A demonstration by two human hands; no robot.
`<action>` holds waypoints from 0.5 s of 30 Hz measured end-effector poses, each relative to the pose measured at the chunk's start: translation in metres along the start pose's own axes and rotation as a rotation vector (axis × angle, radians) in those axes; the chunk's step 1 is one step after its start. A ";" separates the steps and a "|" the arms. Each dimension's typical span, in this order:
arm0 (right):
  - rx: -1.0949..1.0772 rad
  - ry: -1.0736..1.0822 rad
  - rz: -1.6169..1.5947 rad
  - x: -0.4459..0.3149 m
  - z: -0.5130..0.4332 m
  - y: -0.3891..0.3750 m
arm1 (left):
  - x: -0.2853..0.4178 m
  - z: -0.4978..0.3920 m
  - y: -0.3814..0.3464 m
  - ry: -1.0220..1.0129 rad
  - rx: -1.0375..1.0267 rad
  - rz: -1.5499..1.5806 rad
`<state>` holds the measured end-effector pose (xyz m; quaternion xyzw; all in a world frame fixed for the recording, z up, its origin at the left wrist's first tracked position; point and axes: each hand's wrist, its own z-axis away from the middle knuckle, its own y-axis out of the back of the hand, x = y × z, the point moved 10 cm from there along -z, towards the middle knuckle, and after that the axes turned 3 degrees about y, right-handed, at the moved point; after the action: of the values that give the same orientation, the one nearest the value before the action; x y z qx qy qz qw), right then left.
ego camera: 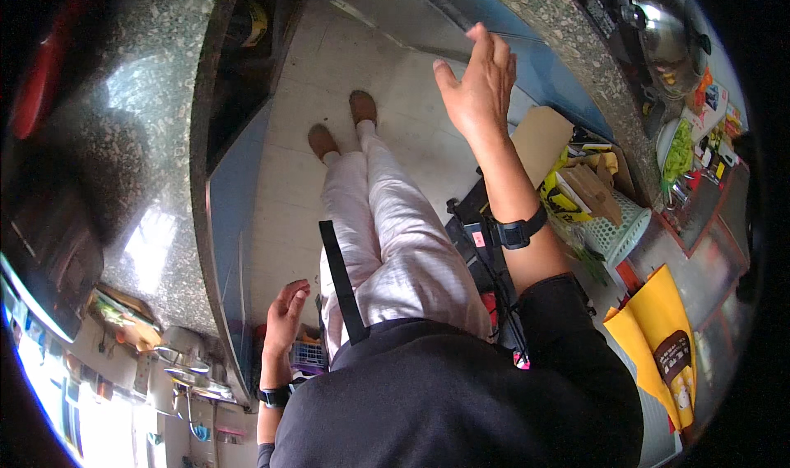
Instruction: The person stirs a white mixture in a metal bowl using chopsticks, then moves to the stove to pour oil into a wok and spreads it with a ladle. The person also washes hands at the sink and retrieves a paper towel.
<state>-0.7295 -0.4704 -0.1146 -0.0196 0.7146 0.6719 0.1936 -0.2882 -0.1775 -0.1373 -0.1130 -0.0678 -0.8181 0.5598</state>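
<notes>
My right hand (484, 82) is raised above the floor at the upper right of centre, with fingers apart and nothing in it. Behind its fingertips runs the front of a blue and grey cabinet (531, 67). Low on the left, my left hand (287, 314) hangs beside my hip, fingers loosely bent, holding nothing visible. It is nearest to the blue cabinet side (231, 233) under the speckled stone counter and to a blue plastic basket (308, 354). Each wrist or forearm carries a black strap.
A green perforated basket (623, 227) stands right, by cardboard and yellow packaging. On the right counter are a lidded pot (669, 48) and a bowl of leafy greens (679, 150). A yellow bag (648, 338) lies lower right. Metal pans (185, 351) are lower left.
</notes>
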 end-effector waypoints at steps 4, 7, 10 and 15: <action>0.223 0.248 -0.142 -0.062 0.005 -0.014 | -0.013 -0.003 0.005 0.016 0.022 0.078; -0.002 0.261 -0.511 -0.128 -0.005 -0.110 | -0.022 -0.001 0.009 0.011 0.069 0.184; -0.286 0.168 -0.654 -0.185 -0.037 -0.237 | -0.034 0.001 0.010 0.015 0.101 0.198; -0.547 0.281 -0.072 -0.199 -0.045 -0.389 | -0.080 0.016 0.010 0.129 0.214 0.459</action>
<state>-0.4448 -0.5975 -0.4235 -0.1891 0.5260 0.8226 0.1042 -0.2491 -0.1050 -0.1426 -0.0133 -0.0910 -0.6634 0.7426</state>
